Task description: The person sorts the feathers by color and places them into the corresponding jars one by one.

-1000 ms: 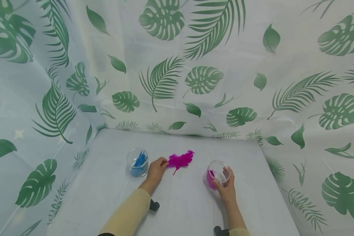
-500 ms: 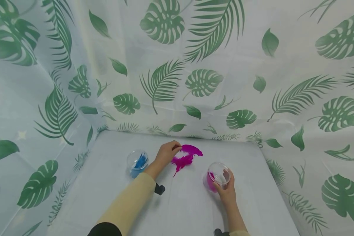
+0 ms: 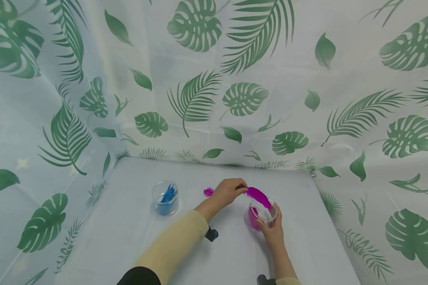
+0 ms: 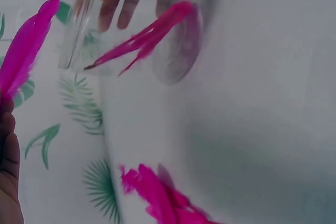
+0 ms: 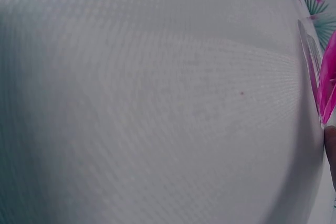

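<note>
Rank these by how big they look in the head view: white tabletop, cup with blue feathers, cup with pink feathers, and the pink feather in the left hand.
1. White tabletop
2. Blue-feather cup and pink-feather cup, too alike to rank
3. Pink feather in the left hand

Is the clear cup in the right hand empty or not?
Not empty: the head and left wrist views show pink feathers through the side of the clear cup the right hand holds; I can't count them.
</note>
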The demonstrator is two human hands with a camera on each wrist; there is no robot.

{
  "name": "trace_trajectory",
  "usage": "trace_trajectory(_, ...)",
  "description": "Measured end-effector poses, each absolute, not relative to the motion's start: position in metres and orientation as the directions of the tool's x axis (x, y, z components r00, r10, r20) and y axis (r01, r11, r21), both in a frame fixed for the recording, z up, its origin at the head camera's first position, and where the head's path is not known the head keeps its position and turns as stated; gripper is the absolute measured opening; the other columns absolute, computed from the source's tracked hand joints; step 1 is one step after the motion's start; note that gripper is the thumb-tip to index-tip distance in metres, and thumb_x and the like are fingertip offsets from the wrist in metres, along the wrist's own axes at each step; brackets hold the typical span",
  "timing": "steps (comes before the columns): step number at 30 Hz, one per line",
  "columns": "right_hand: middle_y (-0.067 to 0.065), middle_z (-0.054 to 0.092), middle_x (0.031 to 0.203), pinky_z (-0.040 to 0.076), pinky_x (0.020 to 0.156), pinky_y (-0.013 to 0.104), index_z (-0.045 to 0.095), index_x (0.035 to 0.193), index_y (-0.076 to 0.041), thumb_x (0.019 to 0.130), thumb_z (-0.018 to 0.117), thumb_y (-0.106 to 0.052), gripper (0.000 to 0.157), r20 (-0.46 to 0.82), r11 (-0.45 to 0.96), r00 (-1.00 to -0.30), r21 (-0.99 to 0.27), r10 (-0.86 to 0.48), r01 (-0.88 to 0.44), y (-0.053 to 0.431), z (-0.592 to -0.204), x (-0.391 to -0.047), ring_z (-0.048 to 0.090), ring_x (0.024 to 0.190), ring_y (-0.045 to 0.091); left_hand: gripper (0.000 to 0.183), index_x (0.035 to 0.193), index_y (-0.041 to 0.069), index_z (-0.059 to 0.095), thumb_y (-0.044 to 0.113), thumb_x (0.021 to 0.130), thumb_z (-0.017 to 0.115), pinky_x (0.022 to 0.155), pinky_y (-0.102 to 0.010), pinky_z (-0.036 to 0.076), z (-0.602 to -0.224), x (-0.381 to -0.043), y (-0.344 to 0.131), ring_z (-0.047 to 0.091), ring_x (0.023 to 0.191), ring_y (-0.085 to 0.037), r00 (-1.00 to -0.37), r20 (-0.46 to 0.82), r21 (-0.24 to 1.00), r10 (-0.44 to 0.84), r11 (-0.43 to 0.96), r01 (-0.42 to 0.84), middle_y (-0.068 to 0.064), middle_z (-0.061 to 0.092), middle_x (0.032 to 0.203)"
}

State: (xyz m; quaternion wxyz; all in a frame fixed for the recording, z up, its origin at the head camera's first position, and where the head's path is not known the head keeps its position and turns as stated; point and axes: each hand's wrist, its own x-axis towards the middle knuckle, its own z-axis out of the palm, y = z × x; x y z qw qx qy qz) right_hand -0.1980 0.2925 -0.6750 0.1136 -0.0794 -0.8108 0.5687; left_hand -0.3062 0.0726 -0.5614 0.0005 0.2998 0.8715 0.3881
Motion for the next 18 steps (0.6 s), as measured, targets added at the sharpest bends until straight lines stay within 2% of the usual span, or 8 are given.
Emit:
trace_trajectory(8, 0.015, 0.026, 0.161, 0.021, 0.117, 0.065, 0.011, 0.159, -0.025, 0.083, 0.08, -0.013, 0.103, 0.092, 0.359, -0.96, -0.933, 0.264, 0.009, 0.297, -0.683, -0.199, 0.023, 0.148, 0.043, 0.014, 0.105, 0.026, 0.069, 0.035, 0.098, 0.06, 0.077, -0.014, 0.05, -0.573, -0.291, 0.107, 0.055, 0.083, 0.001, -0.802, 0.11, 0.582, 0.588, 0.616, 0.531, 0.015, 0.064, 0.092)
trace_trajectory(15, 0.019, 0.027, 0.16, 0.022, 0.117, 0.063, 0.014, 0.157, -0.01, 0.083, 0.078, -0.009, 0.097, 0.09, 0.356, -0.967, -0.934, 0.237, 0.0, 0.284, -0.649, -0.188, 0.024, 0.148, 0.044, 0.012, 0.103, 0.027, 0.07, 0.036, 0.096, 0.064, 0.081, -0.014, 0.048, -0.582, -0.28, 0.125, 0.054, 0.083, 0.0, -0.769, 0.068, 0.465, 0.635, 0.662, 0.588, 0.016, 0.063, 0.09)
trace_trajectory(18, 0.02, 0.031, 0.158, 0.022, 0.118, 0.062, 0.017, 0.156, -0.008, 0.083, 0.078, -0.005, 0.095, 0.127, 0.333, -0.964, -0.942, 0.232, -0.044, 0.284, -0.65, -0.189, 0.026, 0.147, 0.043, 0.017, 0.107, 0.027, 0.072, 0.037, 0.095, 0.064, 0.087, -0.015, 0.049, -0.588, -0.279, 0.125, 0.058, 0.088, -0.001, -0.754, 0.091, 0.446, 0.65, 0.65, 0.615, 0.015, 0.067, 0.096)
